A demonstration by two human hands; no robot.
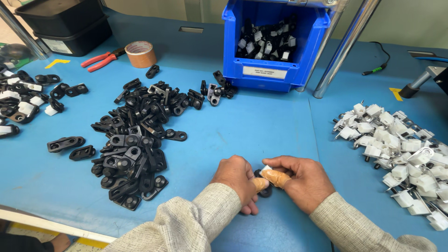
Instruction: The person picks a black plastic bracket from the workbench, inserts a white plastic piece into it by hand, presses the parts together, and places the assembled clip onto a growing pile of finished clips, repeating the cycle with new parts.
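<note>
Presently, left hand (240,179) and right hand (298,179) meet at near centre, fingers pinched together on one black bracket (265,190) with a white clip (266,168). Assembled pieces lie far left (21,109). The large black bracket pile (135,144) and the clip heap (401,158) at right remain, suggesting most work is outstanding

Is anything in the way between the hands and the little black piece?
Nothing visible: the left hand and right hand both already pinch the small black plastic bracket with its white clip.
</note>
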